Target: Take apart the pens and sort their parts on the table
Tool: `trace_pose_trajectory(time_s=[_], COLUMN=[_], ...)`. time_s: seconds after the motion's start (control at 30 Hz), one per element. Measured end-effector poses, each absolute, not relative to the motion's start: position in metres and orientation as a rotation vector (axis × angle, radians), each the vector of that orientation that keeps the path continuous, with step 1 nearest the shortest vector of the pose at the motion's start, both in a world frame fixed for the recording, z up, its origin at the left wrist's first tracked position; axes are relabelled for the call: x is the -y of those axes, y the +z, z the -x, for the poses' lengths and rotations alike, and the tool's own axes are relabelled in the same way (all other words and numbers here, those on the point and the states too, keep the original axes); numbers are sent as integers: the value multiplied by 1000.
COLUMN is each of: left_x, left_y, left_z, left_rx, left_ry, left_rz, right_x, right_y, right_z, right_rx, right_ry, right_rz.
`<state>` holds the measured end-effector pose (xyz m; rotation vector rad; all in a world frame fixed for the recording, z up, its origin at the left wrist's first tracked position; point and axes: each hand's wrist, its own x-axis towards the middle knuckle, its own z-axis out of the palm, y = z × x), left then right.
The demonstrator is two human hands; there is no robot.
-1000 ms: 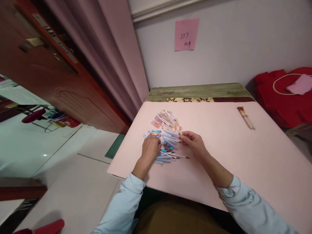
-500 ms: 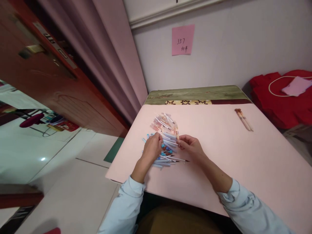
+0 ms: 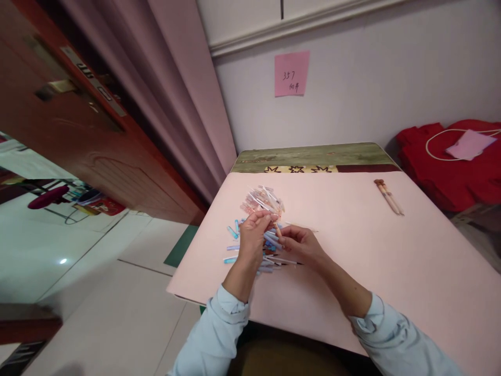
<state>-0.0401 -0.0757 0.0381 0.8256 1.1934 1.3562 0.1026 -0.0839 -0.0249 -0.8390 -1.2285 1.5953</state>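
Note:
Between my hands is a peach-coloured pen barrel (image 3: 278, 230), tilted. My left hand (image 3: 253, 232) is closed on its upper end. My right hand (image 3: 303, 244) pinches the lower end with thumb and forefinger. A thin pen refill (image 3: 311, 228) shows just beyond my right knuckles; whether that hand holds it I cannot tell. Behind my left hand lies a heap of white refills and pinkish pen parts (image 3: 260, 198). Blue pen barrels and caps (image 3: 231, 232) lie around and under my hands, partly hidden, with more refills (image 3: 287, 262) at the near side.
Two pens with brown tops (image 3: 388, 197) lie on the right of the pink-covered table (image 3: 352, 271). A pink note (image 3: 291, 73) is stuck to the wall. To the right is a red cloth (image 3: 434, 167); to the left, a curtain (image 3: 183, 94) and a wooden door (image 3: 97, 136).
My left hand has moved right and up and now meets the peach pen barrel. The barrel has come down and nearer, and a refill now shows beyond my right hand.

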Motion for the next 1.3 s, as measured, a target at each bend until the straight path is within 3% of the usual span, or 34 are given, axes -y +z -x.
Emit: trace_pose_trajectory(time_s=[1.3], left_x=[105], left_y=[35], left_z=[41], left_rx=[-1276], left_ry=[1289], left_rz=[-1229], right_x=[85], right_y=[-18], right_z=[-103], right_rx=[1240], right_ry=[1483], right_rz=[727])
